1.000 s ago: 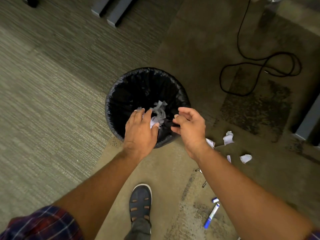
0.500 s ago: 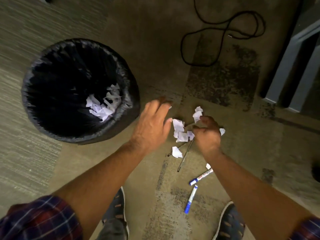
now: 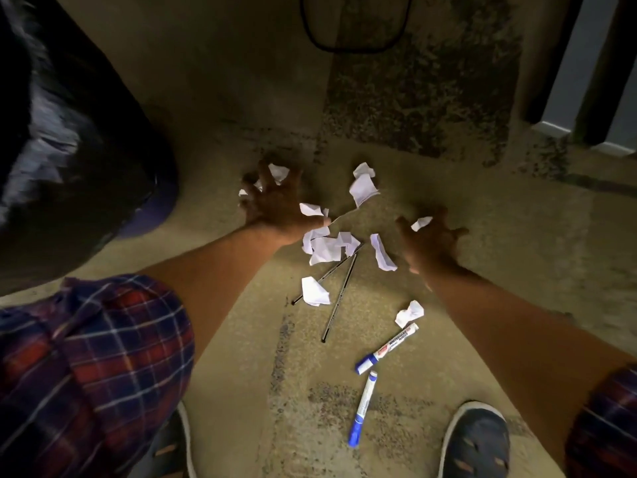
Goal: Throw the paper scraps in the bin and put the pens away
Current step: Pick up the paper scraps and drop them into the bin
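Several white paper scraps (image 3: 327, 246) lie scattered on the carpet between my hands. My left hand (image 3: 275, 201) is spread over the scraps at the upper left, fingers apart and touching paper there. My right hand (image 3: 431, 243) is spread flat to the right, a small scrap (image 3: 421, 223) showing at its fingers. Two thin black pens (image 3: 339, 291) lie crossed under the scraps. Two blue-and-white whiteboard markers (image 3: 387, 346) (image 3: 362, 407) lie nearer me. The black-lined bin (image 3: 69, 150) stands blurred at the left edge.
A black cable (image 3: 355, 46) loops on the carpet at the top. Grey furniture legs (image 3: 579, 81) stand at the upper right. My shoes (image 3: 477, 443) are at the bottom, the right one close to the lower marker.
The view swung from the bin down to the floor. Both hands left the bin, dropped to the carpet and spread out over the scraps beside the pens.
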The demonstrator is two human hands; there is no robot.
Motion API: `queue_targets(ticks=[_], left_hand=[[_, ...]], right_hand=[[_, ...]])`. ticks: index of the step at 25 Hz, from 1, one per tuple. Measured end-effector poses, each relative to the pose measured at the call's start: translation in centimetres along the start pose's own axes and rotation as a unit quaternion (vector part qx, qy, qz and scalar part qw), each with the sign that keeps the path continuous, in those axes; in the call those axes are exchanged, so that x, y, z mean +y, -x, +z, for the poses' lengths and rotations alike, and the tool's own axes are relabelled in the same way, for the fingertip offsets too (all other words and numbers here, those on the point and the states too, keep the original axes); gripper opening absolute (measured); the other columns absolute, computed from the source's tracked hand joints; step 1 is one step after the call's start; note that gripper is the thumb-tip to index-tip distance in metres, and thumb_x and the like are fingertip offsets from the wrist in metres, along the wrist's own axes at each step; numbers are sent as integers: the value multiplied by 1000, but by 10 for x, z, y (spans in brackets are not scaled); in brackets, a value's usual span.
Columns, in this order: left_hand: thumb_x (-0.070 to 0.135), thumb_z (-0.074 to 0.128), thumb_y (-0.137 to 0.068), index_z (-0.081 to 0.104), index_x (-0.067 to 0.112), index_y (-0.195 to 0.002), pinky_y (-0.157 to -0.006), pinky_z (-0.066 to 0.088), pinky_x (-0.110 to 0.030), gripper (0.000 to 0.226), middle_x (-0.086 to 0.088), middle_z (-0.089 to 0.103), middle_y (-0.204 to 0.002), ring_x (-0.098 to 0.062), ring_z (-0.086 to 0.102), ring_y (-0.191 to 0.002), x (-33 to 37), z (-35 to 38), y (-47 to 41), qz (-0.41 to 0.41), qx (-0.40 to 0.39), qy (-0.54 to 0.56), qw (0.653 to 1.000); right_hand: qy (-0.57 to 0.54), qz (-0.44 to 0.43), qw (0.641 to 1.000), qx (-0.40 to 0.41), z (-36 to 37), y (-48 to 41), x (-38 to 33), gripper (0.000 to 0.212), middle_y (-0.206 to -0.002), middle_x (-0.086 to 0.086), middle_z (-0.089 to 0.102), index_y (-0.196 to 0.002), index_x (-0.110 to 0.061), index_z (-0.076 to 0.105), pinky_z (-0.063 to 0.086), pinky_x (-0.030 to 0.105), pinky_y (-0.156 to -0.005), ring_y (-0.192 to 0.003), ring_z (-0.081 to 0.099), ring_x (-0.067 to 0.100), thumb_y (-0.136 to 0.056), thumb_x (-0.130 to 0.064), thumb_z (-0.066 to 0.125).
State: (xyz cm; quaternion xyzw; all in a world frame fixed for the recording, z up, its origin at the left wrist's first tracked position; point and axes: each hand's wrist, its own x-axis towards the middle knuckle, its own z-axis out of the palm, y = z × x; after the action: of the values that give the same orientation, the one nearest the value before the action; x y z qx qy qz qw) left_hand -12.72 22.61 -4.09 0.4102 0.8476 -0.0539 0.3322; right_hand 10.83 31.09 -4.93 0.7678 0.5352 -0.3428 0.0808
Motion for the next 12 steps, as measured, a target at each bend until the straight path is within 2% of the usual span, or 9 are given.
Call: queue_targets(ticks=[3, 6, 9, 12], left_hand=[[67, 70, -82, 39, 35, -155, -116, 39, -59, 86, -24, 20, -165, -49, 25, -149, 13, 15, 2, 25, 68, -2, 997], [49, 75, -86, 48, 33, -148, -110, 45, -51, 69, -16, 30, -159, -40, 34, -143, 19, 27, 6, 55, 90, -23, 994], [36, 73, -88, 58, 32, -139, -106, 45, -47, 53, -14, 39, -153, -38, 39, -138, 13, 26, 5, 75, 90, -10, 993], [27, 60, -98, 62, 29, -135, -108, 41, -43, 37, -10, 49, -149, -34, 42, -136, 1, 30, -5, 108, 101, -47, 988]], right_hand=[[37, -94, 995, 24, 15, -4, -25, 84, -157, 32, 27, -161, -15, 22, 40, 50, -111, -135, 45, 52, -97, -63, 51], [74, -187, 979, 20, 30, -4, -60, 84, -153, 30, 33, -157, -19, 30, 39, 51, -110, -137, 42, 49, -94, -71, 48], [105, -247, 963, -15, 42, -4, -91, 83, -158, 29, 27, -158, -22, 28, 39, 54, -110, -141, 35, 52, -93, -67, 55], [183, -347, 920, -23, 52, 2, -99, 70, -152, 22, 43, -150, -15, 40, 35, 51, -110, -140, 35, 45, -96, -56, 57]])
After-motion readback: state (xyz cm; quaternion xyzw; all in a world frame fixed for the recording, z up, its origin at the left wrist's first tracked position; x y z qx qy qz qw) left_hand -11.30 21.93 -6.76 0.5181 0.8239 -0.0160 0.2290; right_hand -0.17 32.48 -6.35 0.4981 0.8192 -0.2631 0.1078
